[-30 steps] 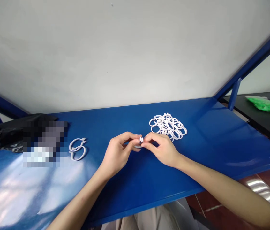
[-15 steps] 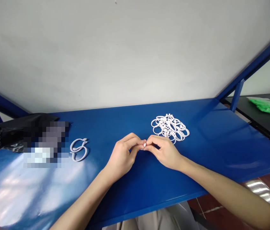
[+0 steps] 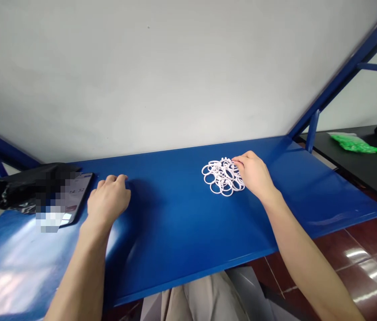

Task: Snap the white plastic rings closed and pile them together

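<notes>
A loose pile of white plastic curtain rings (image 3: pixel 220 178), several of them overlapping, lies on the blue table (image 3: pixel 175 223). At the pile's right side is my right hand (image 3: pixel 253 174), thumb and forefinger pinched together on a ring at the edge. My left hand (image 3: pixel 109 199) is on the left part of the table, back upward, its fingers curled down. Whatever is in those fingers is hidden beneath the hand, and the rings lying apart on that side are covered too.
Left of my left hand lie a phone (image 3: pixel 79 191), partly pixelated, and a crumpled black plastic bag (image 3: pixel 46 174). A white wall (image 3: pixel 158 89) rises behind the table. Blue metal posts (image 3: pixel 313 129) flank it. A green bag (image 3: pixel 355 143) rests on a black table to the right.
My hands, together at the middle around a small white piece before, have parted. The left moved left over the separate rings; the right moved to the pile. The view shifted slightly.
</notes>
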`<act>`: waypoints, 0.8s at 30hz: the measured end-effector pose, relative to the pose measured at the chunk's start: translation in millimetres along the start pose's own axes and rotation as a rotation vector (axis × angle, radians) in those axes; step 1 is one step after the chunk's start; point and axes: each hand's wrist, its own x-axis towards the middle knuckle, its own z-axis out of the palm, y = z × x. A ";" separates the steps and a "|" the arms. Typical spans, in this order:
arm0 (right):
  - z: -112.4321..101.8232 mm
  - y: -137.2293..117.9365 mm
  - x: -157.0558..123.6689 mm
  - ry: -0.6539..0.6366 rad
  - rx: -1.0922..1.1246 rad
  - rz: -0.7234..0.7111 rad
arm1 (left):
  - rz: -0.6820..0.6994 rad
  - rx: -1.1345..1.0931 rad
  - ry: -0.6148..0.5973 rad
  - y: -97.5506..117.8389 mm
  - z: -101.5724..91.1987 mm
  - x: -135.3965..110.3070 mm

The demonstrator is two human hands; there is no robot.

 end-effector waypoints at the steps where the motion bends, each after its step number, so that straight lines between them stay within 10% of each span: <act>1: 1.1 2.2 1.0 -0.025 -0.019 0.020 | 0.028 -0.013 -0.017 -4.9 5.9 1.8; 14: 3.0 -1.8 2.2 0.027 -0.052 0.065 | 0.379 -0.588 0.028 25.4 13.1 5.7; 24: 15.9 -36.7 -13.3 0.253 0.180 -0.304 | 0.305 -0.132 0.066 24.9 17.2 0.7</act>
